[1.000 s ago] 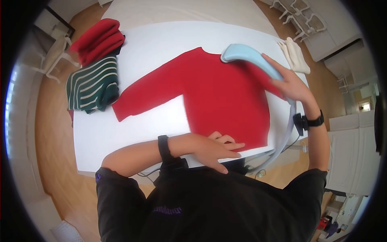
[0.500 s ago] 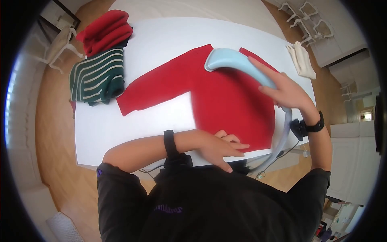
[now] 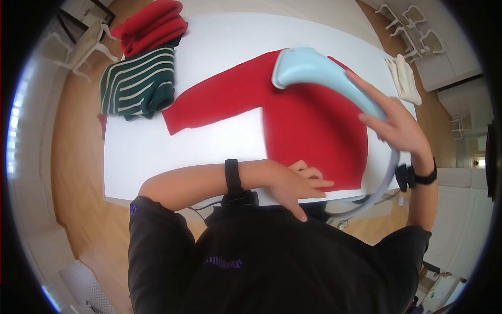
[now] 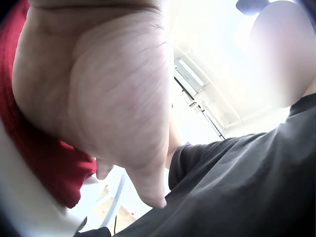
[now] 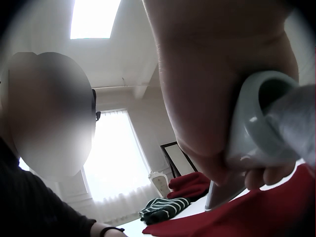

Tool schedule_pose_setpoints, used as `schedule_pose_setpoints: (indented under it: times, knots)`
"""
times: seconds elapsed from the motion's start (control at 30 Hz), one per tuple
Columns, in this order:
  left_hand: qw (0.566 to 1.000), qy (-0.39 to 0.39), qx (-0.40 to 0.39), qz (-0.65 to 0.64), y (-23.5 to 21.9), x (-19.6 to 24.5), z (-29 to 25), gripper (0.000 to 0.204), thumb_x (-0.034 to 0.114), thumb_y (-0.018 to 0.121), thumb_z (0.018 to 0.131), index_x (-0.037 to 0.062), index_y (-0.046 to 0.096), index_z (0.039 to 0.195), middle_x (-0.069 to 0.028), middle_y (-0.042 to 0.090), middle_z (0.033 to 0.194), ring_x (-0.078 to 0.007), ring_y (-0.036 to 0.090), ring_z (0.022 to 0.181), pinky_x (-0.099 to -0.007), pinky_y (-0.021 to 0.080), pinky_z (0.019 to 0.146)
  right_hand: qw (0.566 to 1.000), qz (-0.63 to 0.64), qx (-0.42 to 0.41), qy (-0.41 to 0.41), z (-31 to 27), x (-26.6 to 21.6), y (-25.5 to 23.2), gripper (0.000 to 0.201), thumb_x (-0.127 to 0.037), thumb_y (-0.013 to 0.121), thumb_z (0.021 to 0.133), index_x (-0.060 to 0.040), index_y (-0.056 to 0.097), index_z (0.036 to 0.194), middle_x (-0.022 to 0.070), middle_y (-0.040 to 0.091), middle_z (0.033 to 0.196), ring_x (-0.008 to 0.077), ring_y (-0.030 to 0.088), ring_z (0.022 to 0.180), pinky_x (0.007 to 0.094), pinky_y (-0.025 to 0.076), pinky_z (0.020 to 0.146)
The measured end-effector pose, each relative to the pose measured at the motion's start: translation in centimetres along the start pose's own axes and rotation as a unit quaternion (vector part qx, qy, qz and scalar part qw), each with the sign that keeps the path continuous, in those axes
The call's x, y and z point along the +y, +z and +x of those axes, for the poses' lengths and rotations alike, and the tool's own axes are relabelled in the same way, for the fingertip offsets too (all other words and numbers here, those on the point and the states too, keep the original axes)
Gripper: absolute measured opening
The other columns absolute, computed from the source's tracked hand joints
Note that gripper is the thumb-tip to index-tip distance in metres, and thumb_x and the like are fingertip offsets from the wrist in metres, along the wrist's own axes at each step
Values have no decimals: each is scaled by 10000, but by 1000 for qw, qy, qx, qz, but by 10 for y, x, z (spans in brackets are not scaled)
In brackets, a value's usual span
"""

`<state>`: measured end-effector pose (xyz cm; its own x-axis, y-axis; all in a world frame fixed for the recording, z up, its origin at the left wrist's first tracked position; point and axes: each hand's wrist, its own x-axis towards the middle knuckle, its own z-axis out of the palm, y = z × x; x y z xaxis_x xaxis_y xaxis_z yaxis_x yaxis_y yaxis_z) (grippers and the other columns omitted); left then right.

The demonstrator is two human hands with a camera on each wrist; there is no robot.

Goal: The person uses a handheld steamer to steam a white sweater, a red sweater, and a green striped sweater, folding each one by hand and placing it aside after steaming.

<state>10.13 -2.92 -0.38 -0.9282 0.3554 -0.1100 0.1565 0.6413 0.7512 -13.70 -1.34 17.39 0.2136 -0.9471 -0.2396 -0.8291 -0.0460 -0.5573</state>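
A red sweater [image 3: 314, 136] lies spread on the white table, one sleeve stretched toward the left. My right hand [image 3: 400, 125] grips the handle of a light blue garment steamer [image 3: 319, 70]. The steamer's head is over the sweater's left shoulder, close to the neckline, and hides part of the collar. In the right wrist view, fingers curl round the steamer's handle [image 5: 252, 131], where the hose enters its end. My left hand [image 3: 290, 183] rests on the sweater's lower hem at the near table edge, fingers spread and slightly bent, thumb pointing toward the body.
A folded green-and-white striped knit [image 3: 138, 83] and a folded red garment [image 3: 151, 26] are stacked at the table's left. A cream garment [image 3: 405, 81] lies at the right edge. The steamer's pale hose [image 3: 384, 180] curves down past the table's near edge [image 3: 136, 199].
The steamer has moved left across the neckline to the sweater's left shoulder, carried by my right hand. My left hand has stayed on the hem. The whole head view has shifted slightly.
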Motion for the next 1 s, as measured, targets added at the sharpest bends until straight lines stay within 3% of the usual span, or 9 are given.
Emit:
schedule_pose_setpoints:
  times: [0.13,0.23,0.43,0.63,0.7,0.77,0.83,0.93,1.0]
  knots:
    - [999,11,9,33,4,4,-4,986,599,717,923,-9,393,1629,-245,175,1767,-405,208,1587,-511,247,1205,1000,-8,-4,8,-55,4,1,812,-27,647,907,-194,419,1668,162,733,943,213,594,579,341,508,653]
    - [995,-21,-9,97,9,25,-5,986,584,742,916,-2,396,1629,-254,146,1768,-410,198,1597,-536,243,1210,995,-69,-42,56,-88,9,3,843,-4,665,881,-187,418,1666,202,702,875,311,600,596,377,510,669]
    - [997,-15,-14,79,10,23,-4,994,538,753,926,15,334,1661,-246,121,1772,-408,137,1621,-557,220,1228,992,-21,-101,74,-118,26,1,847,-40,692,900,-188,390,1678,218,681,846,352,646,637,404,512,679]
    - [998,-4,-17,63,5,17,-2,961,517,751,927,21,359,1650,-235,143,1768,-410,169,1603,-548,215,1222,996,-35,-78,23,-63,19,11,856,-71,674,941,-211,316,1705,207,651,795,337,636,618,415,502,666]
    - [998,-1,-17,63,5,14,-2,941,509,749,929,24,374,1644,-233,151,1766,-414,180,1596,-546,214,1218,990,-24,-107,90,-32,5,6,828,-106,656,969,-244,308,1708,189,633,764,302,626,594,407,498,653]
    - [999,7,1,42,7,9,-1,891,494,734,940,29,404,1624,-227,160,1764,-426,190,1587,-554,210,1211,995,-78,-48,-40,-2,32,14,788,-157,631,997,-285,311,1706,149,645,747,257,617,534,390,507,600]
    - [1000,8,-6,28,5,7,-1,878,485,733,940,32,410,1619,-226,159,1765,-432,187,1587,-559,206,1210,994,-81,-61,-48,30,30,12,811,-143,633,991,-285,296,1715,119,729,989,168,592,541,326,546,598]
    - [1000,12,-7,4,5,4,0,858,466,732,941,34,418,1612,-222,153,1767,-436,178,1589,-567,194,1210,997,-35,-71,3,52,4,7,745,-171,604,1021,-288,321,1701,119,677,801,185,652,555,350,546,587]
    - [1000,15,-4,-5,2,4,-1,850,457,733,941,34,420,1609,-220,150,1768,-435,171,1591,-569,186,1211,996,-42,-75,21,50,0,4,766,-152,614,1007,-286,324,1703,105,706,925,169,632,556,324,547,585]
